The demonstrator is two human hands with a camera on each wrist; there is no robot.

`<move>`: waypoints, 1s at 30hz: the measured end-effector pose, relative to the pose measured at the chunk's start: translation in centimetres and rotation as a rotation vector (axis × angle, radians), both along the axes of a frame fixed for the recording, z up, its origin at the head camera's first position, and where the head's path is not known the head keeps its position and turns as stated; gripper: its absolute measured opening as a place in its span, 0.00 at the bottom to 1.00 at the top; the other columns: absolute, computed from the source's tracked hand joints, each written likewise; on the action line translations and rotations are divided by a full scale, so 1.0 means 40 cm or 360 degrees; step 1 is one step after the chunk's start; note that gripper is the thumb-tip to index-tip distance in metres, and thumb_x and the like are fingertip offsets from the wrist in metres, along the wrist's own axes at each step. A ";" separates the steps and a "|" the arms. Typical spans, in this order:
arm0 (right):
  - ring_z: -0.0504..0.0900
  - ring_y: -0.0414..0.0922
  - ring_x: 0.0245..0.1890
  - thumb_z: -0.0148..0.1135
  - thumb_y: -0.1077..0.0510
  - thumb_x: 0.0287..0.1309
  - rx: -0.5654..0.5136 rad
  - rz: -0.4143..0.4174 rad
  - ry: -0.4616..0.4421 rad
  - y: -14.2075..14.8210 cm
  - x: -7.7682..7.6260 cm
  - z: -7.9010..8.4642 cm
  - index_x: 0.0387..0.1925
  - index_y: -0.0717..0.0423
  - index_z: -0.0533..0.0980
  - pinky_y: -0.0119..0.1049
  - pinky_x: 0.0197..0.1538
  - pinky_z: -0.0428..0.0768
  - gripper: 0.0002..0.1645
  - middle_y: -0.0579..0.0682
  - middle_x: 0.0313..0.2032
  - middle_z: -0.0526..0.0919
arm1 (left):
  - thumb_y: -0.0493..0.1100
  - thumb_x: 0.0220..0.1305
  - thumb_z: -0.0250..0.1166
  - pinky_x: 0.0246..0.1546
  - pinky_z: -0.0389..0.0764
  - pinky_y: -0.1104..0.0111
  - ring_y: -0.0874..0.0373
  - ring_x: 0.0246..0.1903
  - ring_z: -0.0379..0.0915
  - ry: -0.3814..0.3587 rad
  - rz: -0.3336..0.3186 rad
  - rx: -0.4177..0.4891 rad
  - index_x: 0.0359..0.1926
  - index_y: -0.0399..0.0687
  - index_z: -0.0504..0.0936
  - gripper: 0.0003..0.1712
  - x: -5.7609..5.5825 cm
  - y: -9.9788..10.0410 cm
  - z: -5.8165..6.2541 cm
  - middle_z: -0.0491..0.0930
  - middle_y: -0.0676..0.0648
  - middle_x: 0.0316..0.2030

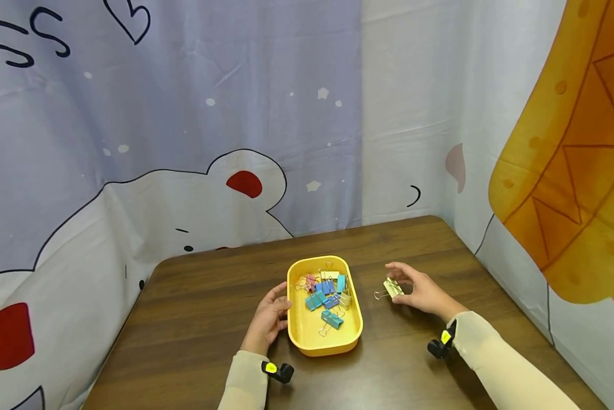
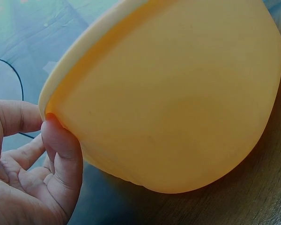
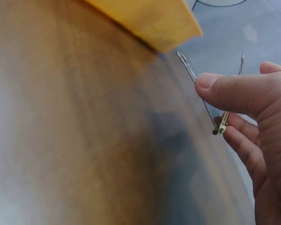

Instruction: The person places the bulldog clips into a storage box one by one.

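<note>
A yellow tray (image 1: pixel 307 335) with raised sides stands on the table in the head view, holding several binder clips in blue, teal, pink and pale yellow. My left hand (image 1: pixel 267 320) pinches its left rim; the left wrist view shows the thumb (image 2: pixel 63 154) against the tray wall (image 2: pixel 168 103). To the right of the tray, my right hand (image 1: pixel 416 290) holds a pale yellow binder clip (image 1: pixel 393 287) between thumb and fingers. In the right wrist view, the wire handles (image 3: pixel 196 84) of that clip stand spread apart, its body partly hidden by the thumb.
The brown wooden table (image 1: pixel 199 330) extends around the tray on every side. A printed curtain (image 1: pixel 194 114) hangs behind the table and along its right side, close to the edges. Each wrist wears a small black camera on a strap.
</note>
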State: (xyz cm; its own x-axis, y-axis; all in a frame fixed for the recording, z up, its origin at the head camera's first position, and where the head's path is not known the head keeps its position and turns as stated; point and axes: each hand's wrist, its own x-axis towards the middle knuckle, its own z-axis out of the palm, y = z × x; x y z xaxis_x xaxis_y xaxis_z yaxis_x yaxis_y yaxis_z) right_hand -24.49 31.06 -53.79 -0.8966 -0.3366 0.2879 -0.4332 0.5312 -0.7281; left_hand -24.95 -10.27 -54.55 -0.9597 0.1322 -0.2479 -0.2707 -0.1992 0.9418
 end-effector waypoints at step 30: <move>0.83 0.55 0.56 0.81 0.67 0.53 -0.0007 0.0193 0.0128 -0.241 -0.073 0.141 0.72 0.58 0.69 0.56 0.63 0.80 0.47 0.57 0.56 0.84 | 0.29 0.72 0.58 0.27 0.87 0.66 0.57 0.34 0.78 0.0017 0.0001 -0.0005 0.78 0.43 0.65 0.35 0.005 0.004 0.007 0.78 0.38 0.52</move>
